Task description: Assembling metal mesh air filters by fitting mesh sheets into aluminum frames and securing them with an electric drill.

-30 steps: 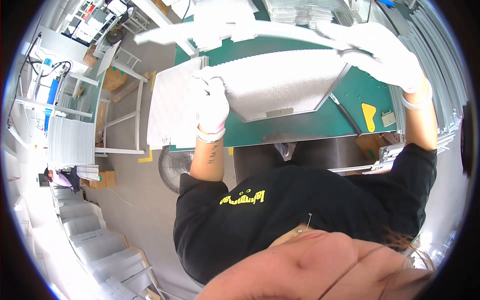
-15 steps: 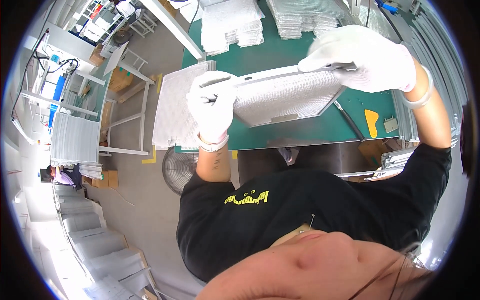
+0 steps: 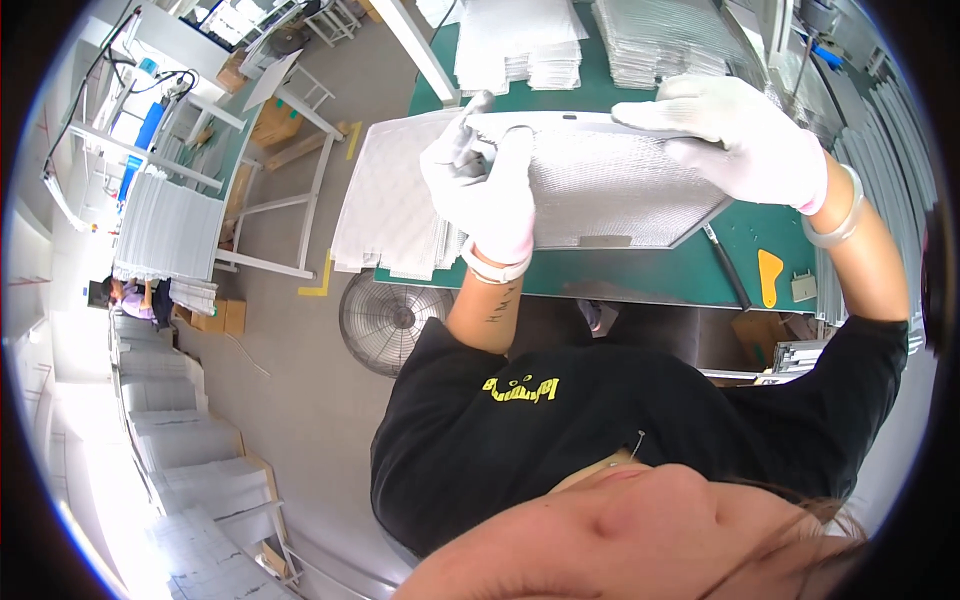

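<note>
At the green bench (image 3: 765,232): 1 silver panel (image 3: 625,195) between 2 gloved hands

From my remote view, the panel is over the bench, in front of the wearer, its mesh face toward me. I read it as tilted, far edge up, probably so the white strip (image 3: 590,122) along that edge can be reached from above. I cannot tell whether the near edge touches the bench.

The right hand (image 3: 745,145) is closed on the panel near its far right corner, fingers over the strip and thumb below it, which likely steadies that side. The left hand (image 3: 485,180) is at the far left corner, thumb stretched along the corner and index finger raised past the strip. I cannot tell whether it grips there or merely touches. Gloves presumably keep skin off the edges.

On the right, 1 tool with a black handle (image 3: 730,272), 1 yellow piece (image 3: 768,277) and 1 small pale block (image 3: 803,286) lie apart from the panel, seemingly within easy reach of the right hand. White sheets (image 3: 385,200) are piled on the left, partly past the bench's edge. Behind the panel are 2 stacks, the left stack (image 3: 515,50) and the right stack (image 3: 660,45), perhaps set back to leave working room.
</note>
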The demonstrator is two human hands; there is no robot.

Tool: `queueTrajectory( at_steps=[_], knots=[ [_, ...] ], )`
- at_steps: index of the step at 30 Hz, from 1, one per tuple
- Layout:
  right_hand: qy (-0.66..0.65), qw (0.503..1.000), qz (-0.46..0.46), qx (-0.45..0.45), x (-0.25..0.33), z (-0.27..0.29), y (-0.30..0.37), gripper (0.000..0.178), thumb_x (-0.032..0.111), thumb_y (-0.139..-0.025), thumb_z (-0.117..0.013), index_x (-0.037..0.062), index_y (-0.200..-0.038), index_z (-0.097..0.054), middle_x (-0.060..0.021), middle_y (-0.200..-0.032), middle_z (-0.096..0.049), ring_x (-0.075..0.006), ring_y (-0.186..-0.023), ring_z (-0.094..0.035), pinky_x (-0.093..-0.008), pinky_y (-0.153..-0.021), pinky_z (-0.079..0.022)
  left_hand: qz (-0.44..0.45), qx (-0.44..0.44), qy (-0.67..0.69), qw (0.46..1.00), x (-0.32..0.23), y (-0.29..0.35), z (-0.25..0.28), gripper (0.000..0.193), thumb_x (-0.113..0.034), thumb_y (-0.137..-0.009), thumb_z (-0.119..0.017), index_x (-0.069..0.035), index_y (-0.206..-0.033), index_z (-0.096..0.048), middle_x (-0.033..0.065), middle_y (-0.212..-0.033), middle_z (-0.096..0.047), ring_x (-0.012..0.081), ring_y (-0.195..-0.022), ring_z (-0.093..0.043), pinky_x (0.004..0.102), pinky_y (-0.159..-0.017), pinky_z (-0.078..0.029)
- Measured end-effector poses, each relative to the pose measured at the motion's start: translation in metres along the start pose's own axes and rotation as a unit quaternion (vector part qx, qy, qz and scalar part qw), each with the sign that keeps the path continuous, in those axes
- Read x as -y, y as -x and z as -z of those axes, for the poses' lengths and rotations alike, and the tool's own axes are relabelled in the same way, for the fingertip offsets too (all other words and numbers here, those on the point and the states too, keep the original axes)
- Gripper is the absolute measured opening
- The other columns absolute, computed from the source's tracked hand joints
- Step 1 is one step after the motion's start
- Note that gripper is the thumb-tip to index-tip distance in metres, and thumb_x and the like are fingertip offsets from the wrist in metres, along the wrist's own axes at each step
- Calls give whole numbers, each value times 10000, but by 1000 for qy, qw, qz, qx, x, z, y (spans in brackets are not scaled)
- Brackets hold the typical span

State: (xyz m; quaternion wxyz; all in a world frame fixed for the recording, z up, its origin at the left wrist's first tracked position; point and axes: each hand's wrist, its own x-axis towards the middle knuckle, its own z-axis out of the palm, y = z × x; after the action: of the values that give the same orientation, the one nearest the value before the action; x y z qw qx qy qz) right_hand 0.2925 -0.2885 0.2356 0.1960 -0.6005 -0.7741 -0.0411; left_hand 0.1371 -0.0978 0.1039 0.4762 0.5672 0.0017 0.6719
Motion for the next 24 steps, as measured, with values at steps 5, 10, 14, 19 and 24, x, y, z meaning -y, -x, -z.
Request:
queueTrajectory(
  at_steps=[5, 10, 14, 19, 24],
  knots=[
    [-30, 1000, 9, 3, -4, 2, -1, 482, -28, -814, -638, 41, -1291, -656, -200, -1020, -681, -379, -946, -647, -427, -870, -516, -8, 8, 24, 1000, 4, 6, 5, 341, 73, -936, -618, 51, -1266, -536, 290, -1225, -649, 211, -1012, -685, 301, -885, -549],
    [-27, 999, 26, 2, -4, 2, -3, 498, -50, -801, -637, 38, -1291, -655, -202, -997, -671, -385, -905, -642, -422, -847, -518, -41, 16, -47, 998, 9, 4, 17, 286, 66, -955, -589, 58, -1241, -583, 228, -1186, -674, 196, -1005, -683, 297, -890, -542],
    [-11, 1000, 20, 11, -5, 1, -2, 495, -55, -799, -641, 47, -1283, -662, -197, -951, -656, -383, -867, -634, -418, -818, -518, -43, 8, -47, 998, 11, 3, 19, 369, 79, -907, -661, 36, -1266, -584, 169, -1080, -717, 132, -904, -666, 252, -804, -547],
    [-11, 1000, 24, -6, -5, -2, -4, 487, -59, -803, -640, 49, -1277, -668, -190, -898, -637, -375, -829, -626, -421, -792, -514, 1, 25, -43, 999, 8, -4, 26, 329, 90, -929, -606, 59, -1257, -622, 141, -1087, -699, 104, -854, -627, 218, -760, -508],
    [-14, 1000, 13, -12, -2, -6, -1, 462, -62, -819, -635, 43, -1267, -671, -188, -876, -631, -362, -813, -628, -414, -781, -516, -25, 36, -92, 995, 9, -6, 25, 284, 71, -950, -574, 47, -1226, -638, 124, -1072, -689, 111, -876, -621, 230, -768, -503]
  ],
)
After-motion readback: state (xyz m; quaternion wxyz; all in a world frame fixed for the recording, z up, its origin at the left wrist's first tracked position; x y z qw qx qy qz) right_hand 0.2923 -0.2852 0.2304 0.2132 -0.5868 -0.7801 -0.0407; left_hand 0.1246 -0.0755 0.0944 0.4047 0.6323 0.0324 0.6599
